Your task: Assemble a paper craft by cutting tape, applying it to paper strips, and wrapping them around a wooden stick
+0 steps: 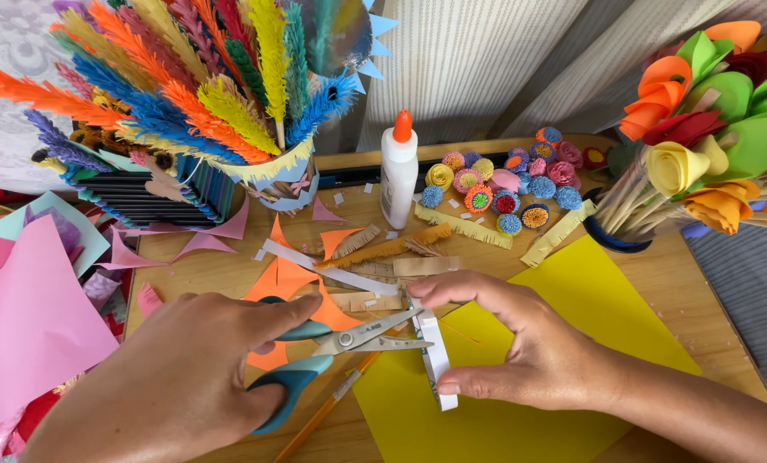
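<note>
Left hand (pixel 177 377) is gripping the teal-handled scissors (pixel 332 356), fingers curled tight through the loops, thumb lying along the top handle. Blades are standing slightly parted and pointing toward the right hand, tips meeting the edge of the white paper strip (pixel 433 351).

Right hand (pixel 520 343) is pinching that strip: thumb and forefinger closed narrow on its upper end, lower fingers bracing its bottom end, so the strip is arching upright on edge between them. Likely held this way to keep it taut and its long edge facing the blades. Strip is sitting just off the blade tips, directly under the right forefinger.

Under the right palm a yellow sheet (pixel 572 343) is lying flat on the wooden table (pixel 700 291), serving as a work surface. An orange pencil (pixel 327 411) is lying below the scissors, near the left fingers. Orange paper scraps (pixel 285 279) and fringed tan strips (pixel 383 249) are scattered just beyond both sets of fingertips, within reach.

Further past the fingers: a glue bottle (pixel 398 167) standing upright with its orange cap on, a cluster of small rolled paper flowers (pixel 508 180), a holder of coloured paper feathers (pixel 186 94) beyond the left hand, and paper roses on sticks (pixel 709 120) beyond the right. Pink sheets (pixel 23 317) are lying outside the left wrist.
</note>
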